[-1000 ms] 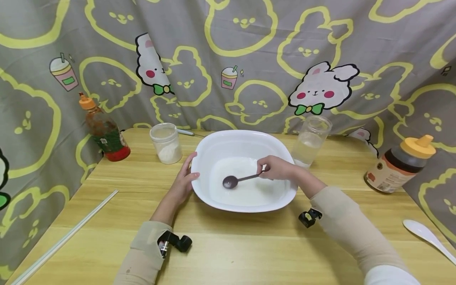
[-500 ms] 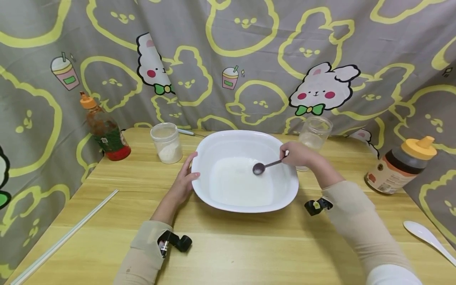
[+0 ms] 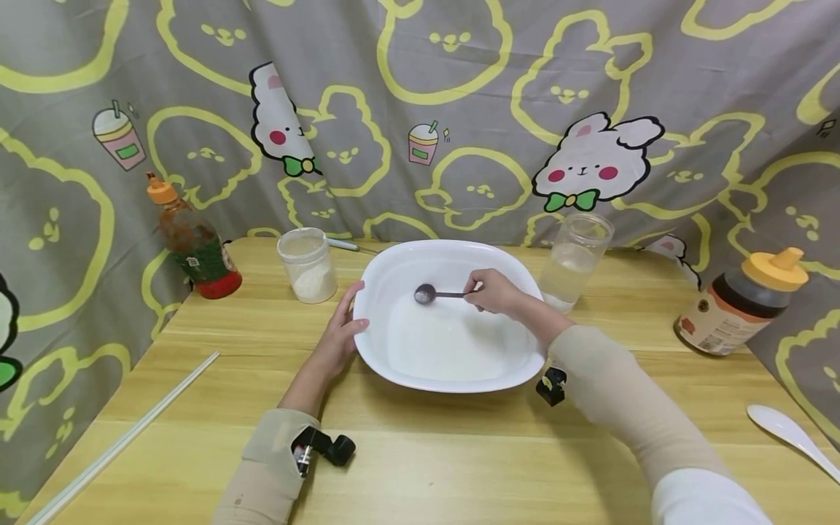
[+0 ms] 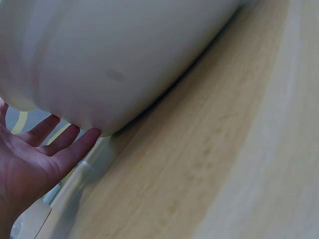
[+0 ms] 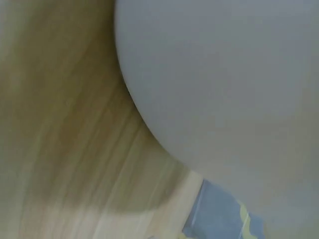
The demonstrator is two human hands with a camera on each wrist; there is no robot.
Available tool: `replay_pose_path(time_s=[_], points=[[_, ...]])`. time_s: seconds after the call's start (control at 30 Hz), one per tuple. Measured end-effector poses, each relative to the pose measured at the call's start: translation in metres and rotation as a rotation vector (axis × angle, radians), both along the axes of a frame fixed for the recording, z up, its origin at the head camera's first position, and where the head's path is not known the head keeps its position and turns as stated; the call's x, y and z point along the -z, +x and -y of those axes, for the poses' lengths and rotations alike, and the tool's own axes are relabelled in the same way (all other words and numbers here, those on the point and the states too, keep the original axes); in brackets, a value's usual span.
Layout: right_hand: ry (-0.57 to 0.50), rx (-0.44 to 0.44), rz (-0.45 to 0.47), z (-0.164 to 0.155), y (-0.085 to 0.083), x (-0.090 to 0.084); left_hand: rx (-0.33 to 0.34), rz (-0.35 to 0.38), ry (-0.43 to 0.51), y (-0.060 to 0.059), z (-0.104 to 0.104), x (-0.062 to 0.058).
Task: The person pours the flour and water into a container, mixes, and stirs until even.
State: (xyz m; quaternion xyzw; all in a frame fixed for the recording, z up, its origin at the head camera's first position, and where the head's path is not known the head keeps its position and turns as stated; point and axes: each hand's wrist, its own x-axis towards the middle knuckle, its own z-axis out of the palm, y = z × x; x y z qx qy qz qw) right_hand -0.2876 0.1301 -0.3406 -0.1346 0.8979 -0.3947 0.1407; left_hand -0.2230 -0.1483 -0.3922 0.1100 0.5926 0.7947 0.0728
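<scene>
A white, rounded-rectangular basin [image 3: 453, 251] holds a whitish liquid [image 3: 446, 343]. My left hand [image 3: 337, 339] grips its left side, thumb over the rim, and the left wrist view shows the fingers [image 4: 65, 144] against the outer wall. Over the basin, my right hand [image 3: 495, 293] pinches the handle of a dark spoon [image 3: 425, 294]. The spoon's bowl points left, near the back of the liquid; I cannot tell how deep it sits. In the right wrist view the basin's outer wall [image 5: 214, 89] hides the right hand.
A jar of white powder [image 3: 307, 266] stands left of the basin, a jar of clear liquid [image 3: 574, 259] right. Sauce bottles, one red [image 3: 197, 244] and one dark [image 3: 738, 302], stand farther out. Chopsticks [image 3: 131, 430] lie left, a white spoon [image 3: 790, 437] right. A patterned curtain [image 3: 459, 109] hangs behind.
My right hand has swept the dark spoon to the right side of the basin, then back left and farther toward the rear. The left hand stays on the rim.
</scene>
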Motion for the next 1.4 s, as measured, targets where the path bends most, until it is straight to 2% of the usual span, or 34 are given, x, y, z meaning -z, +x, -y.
replay_pose_path(time_s=[0.13, 0.33, 0.5, 0.6, 0.7, 0.83, 1.0, 1.07, 1.23, 1.33, 1.4], points=[[-0.049, -0.083, 0.091, 0.010, 0.010, 0.000, 0.000, -0.005, 0.000, 0.000, 0.001, -0.001], [0.012, -0.255, 0.197, 0.008, 0.024, -0.008, 0.011, -0.016, 0.017, 0.000, 0.000, 0.001], [0.085, -0.434, 0.187, -0.013, 0.031, -0.021, 0.009, -0.010, 0.000, 0.000, 0.000, 0.001], [0.147, -0.486, 0.146, -0.029, 0.032, -0.033, 0.009, 0.000, -0.008, 0.001, 0.000, -0.001], [0.248, -0.459, 0.064, -0.044, 0.031, -0.046, 0.006, 0.010, -0.010, 0.001, 0.001, -0.002], [0.393, -0.339, -0.079, -0.058, 0.027, -0.059, 0.007, 0.013, -0.009, 0.002, 0.001, -0.003], [0.476, -0.183, -0.209, -0.061, 0.020, -0.057, 0.006, 0.013, -0.005, 0.002, 0.001, -0.003], [0.451, -0.138, -0.245, -0.056, 0.016, -0.051, 0.005, 0.015, -0.002, 0.002, 0.001, -0.003], [0.299, -0.064, -0.238, -0.034, 0.008, -0.029, 0.004, 0.025, -0.004, 0.002, 0.000, -0.003], [0.212, -0.076, -0.196, -0.018, 0.006, -0.016, 0.003, 0.021, -0.008, 0.002, 0.000, -0.003], [0.146, -0.106, -0.137, -0.008, 0.007, -0.008, 0.004, 0.015, -0.010, 0.001, 0.000, -0.003]])
